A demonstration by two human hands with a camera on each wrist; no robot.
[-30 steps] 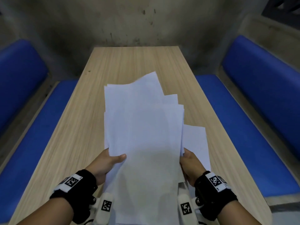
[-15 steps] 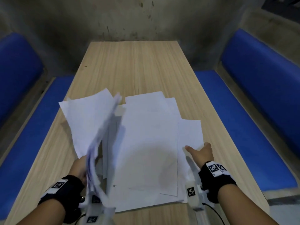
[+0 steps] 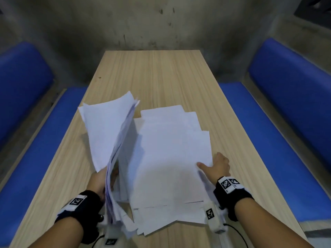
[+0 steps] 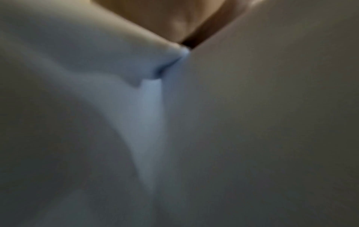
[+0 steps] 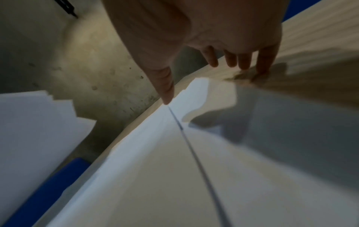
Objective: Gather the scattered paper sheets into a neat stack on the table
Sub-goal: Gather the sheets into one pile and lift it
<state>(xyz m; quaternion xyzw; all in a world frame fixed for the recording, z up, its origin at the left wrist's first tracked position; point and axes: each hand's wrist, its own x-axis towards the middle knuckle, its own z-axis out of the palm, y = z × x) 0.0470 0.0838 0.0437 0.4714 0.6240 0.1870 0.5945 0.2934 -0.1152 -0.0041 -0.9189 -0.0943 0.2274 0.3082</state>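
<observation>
gripping a fanned white sheaf (image 3: 111, 133) — left hand (image 3: 97, 181), right hand (image 3: 219, 166) spread on overlapping sheets (image 3: 170, 158)

The head view looks forward and down along the tabletop (image 3: 161, 77) from its near end. The left wrist view sits pressed close against blurred paper sheets (image 4: 252, 122). The right wrist view looks along the fingers (image 5: 244, 61), sharing those sheets and tabletop.

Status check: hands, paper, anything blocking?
Left hand grips a raised bundle of sheets. Right hand open at the flat pile, thumb on it. Pile fanned, not squared. Nothing blocking.
</observation>
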